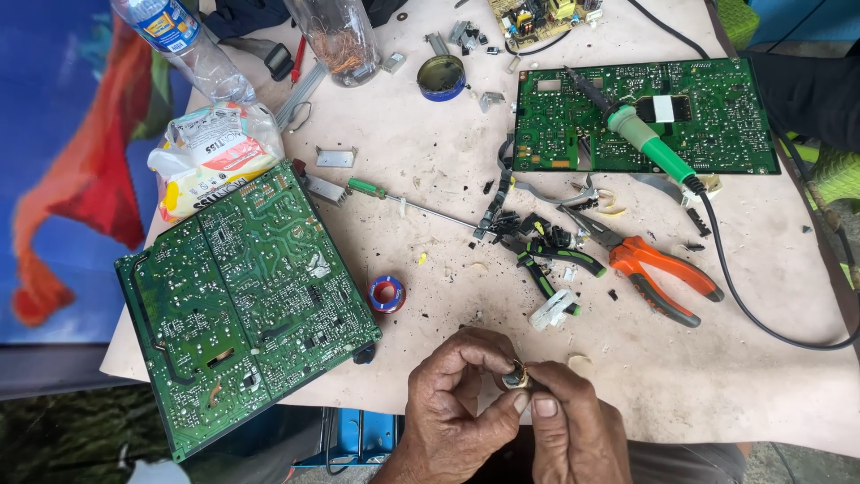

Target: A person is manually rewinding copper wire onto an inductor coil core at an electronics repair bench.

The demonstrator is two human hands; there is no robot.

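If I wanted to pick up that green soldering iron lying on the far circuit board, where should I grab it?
Grip the soldering iron around its green handle, probably from above and from the right. It lies slanted across the circuit board, with the dark metal tip pointing up-left and the black cord trailing off the lower right end. The handle is the thick, bare middle part, well away from the tip.

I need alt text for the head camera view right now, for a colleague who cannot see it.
Two bare hands, left hand and right hand, pinch a small metal part between their fingertips at the near edge of a littered table. A green circuit board lies to the left; a second board with a green soldering iron on it lies beyond orange pliers.
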